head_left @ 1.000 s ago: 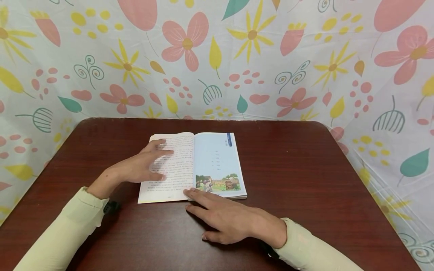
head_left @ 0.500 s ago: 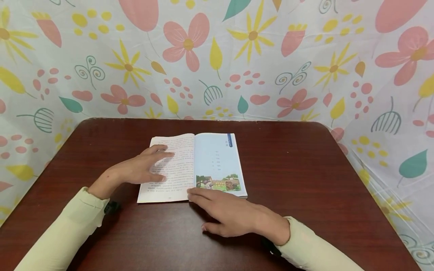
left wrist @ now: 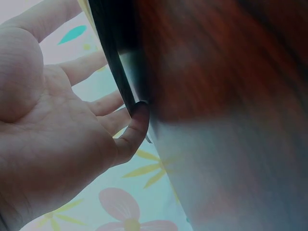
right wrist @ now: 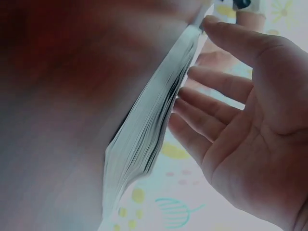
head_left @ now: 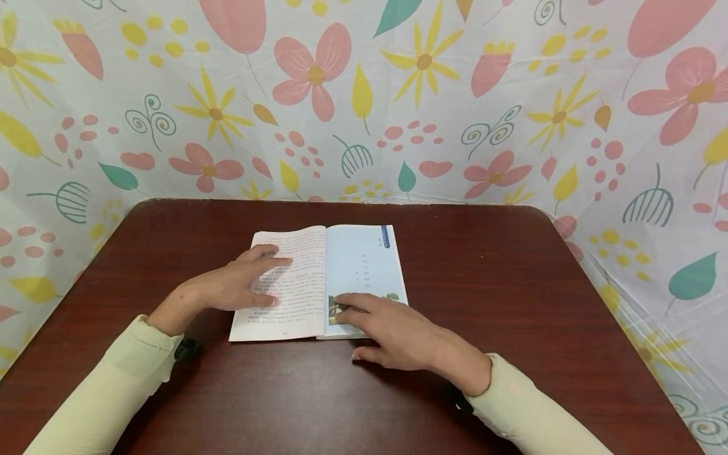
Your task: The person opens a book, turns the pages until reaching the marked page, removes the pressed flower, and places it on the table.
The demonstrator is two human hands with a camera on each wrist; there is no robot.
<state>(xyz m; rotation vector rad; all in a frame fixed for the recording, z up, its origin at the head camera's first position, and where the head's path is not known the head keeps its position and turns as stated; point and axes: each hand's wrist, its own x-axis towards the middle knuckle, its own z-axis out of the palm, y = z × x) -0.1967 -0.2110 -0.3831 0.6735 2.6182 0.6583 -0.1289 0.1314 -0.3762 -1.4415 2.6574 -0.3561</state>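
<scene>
Dark red-brown wood grain covers the table point(head_left: 546, 303), seen in the head view, and a paperback book point(head_left: 325, 278) lies spread on it, roughly midway between the left and right edges and apart from the far edge. Its left page point(head_left: 304, 284) is whitish with dense rows of print; its right page point(head_left: 364, 259) is pale blue, with a coloured picture point(head_left: 332, 309) along the bottom. The left hand point(head_left: 236, 281) lies over the outer side of the left page, wide, its fingers spread. The right hand point(head_left: 400, 332) lies over the lower part of the right page and covers much of the picture, its fingers extended in a loose, wide pose. Pale sleeves point(head_left: 114, 385) reach in from the table's near side. Behind the far edge hangs a white cloth point(head_left: 364, 95) printed with pink, yellow and green flowers and leaves.

From the left wrist, the left palm shows with the fingers apart, reaching toward a dark strip point(left wrist: 113, 53) too shadowed to identify.

From the right wrist, the book's thick page edges point(right wrist: 149, 115) stand out, and the right hand's fingers lie along the book, slightly parted; exact fingertip contact is hard to tell.
</scene>
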